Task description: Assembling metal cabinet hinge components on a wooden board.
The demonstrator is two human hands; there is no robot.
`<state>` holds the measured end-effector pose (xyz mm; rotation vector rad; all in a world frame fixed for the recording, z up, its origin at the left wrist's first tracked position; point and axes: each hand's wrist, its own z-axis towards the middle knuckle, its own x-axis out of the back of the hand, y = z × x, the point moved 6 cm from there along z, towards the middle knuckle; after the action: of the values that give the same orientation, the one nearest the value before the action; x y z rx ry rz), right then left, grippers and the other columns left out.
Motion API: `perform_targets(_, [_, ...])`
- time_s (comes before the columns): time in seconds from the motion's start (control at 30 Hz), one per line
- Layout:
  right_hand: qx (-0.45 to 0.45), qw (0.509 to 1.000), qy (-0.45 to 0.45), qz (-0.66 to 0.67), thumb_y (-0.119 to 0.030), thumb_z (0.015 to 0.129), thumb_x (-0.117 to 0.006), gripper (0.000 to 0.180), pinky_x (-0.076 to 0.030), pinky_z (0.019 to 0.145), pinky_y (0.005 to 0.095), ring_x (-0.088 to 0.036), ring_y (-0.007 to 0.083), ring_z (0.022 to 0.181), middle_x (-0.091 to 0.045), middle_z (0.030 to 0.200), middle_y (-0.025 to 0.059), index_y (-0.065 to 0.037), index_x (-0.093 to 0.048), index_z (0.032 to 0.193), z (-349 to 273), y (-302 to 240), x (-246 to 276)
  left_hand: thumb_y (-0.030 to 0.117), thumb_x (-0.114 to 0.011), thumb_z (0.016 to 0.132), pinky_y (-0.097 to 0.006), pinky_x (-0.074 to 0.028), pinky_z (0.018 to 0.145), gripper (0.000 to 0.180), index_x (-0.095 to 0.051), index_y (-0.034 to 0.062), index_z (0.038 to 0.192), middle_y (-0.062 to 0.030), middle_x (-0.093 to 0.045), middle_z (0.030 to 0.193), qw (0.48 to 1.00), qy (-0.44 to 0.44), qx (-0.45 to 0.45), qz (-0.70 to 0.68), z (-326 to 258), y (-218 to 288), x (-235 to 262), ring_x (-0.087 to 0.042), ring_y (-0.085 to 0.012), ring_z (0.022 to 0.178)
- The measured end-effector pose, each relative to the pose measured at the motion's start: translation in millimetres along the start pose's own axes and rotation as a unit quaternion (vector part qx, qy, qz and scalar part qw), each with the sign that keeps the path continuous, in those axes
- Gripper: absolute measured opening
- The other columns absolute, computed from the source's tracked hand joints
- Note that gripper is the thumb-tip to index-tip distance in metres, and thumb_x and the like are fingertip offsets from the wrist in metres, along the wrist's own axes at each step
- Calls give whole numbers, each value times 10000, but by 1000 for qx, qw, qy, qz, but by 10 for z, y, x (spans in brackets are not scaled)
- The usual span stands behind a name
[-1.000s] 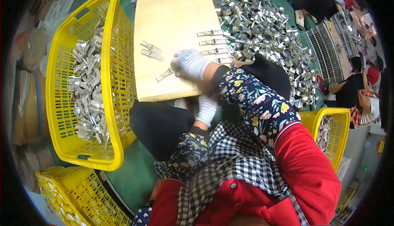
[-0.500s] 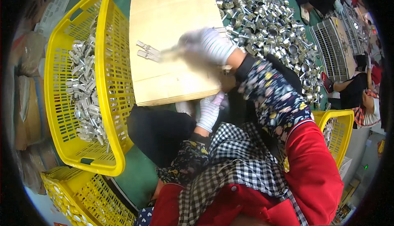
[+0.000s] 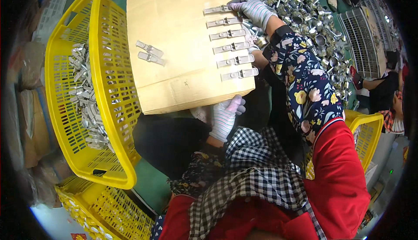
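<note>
Metal clips (image 3: pixel 227 34) edge the board (image 3: pixel 183 33) at right, middle bare.

The left hand (image 3: pixel 224 119) and right hand (image 3: pixel 254 11) are wearing pale knit gloves (image 3: pixel 221 126), with thin pink and teal stripes circling them and grey tinting the fingers. Navy sleeve covers (image 3: pixel 302 81) are carrying pink, yellow and white flowers among green leaves, a black wristband (image 3: pixel 280 33) finishing the right one. A red jacket (image 3: pixel 342 174) is showing white-and-navy trim (image 3: pixel 327 126) on its right sleeve. A black-and-white gingham apron (image 3: pixel 257 185) is covering the front, and black trousers (image 3: pixel 167 140) are showing beyond it.
</note>
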<state>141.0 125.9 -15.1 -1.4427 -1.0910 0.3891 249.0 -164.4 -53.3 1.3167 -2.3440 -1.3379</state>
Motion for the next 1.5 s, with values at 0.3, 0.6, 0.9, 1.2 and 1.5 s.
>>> perform_targets(0.3, [44,998,23,-27,-195,735,-642,198,-385,552,237,-478,79,594,-604,708,1,-54,-645,875,121,80,5,346,-550,818,-197,-444,494,349,-596,5,874,-53,-602,687,995,-46,73,40,-18,83,-19,-545,-89,558])
perform_targets(0.6, [33,999,2,-25,-205,725,-651,196,-390,596,247,-489,85,624,-607,703,-5,-61,-652,859,32,-36,-13,318,-559,817,-182,-421,484,320,-617,4,823,-52,-605,656,1000,17,-11,1,-11,-7,-36,-537,-80,539])
perform_targets(0.9, [17,1000,24,-6,-175,735,-643,176,-440,564,253,-533,102,596,-601,672,25,-35,-620,839,79,23,-78,268,-575,812,-182,-419,487,275,-616,-4,821,-58,-610,671,1000,10,-4,-8,5,-70,16,-539,-79,539])
perform_targets(1.2, [84,924,87,-363,-445,694,-584,520,-450,745,340,-574,326,812,-588,898,221,16,-549,931,-215,-522,32,214,-580,815,-163,-401,503,238,-599,-23,831,-48,-584,682,997,36,15,-61,-4,-26,41,-514,-70,557])
perform_targets(1.5, [23,942,94,-320,-494,766,-497,552,-416,794,356,-539,276,912,-569,989,180,-21,-542,1048,-1308,-648,2065,356,-552,810,-203,-419,546,394,-575,-37,819,-62,-574,646,997,1,-51,65,118,95,145,-518,-106,554])
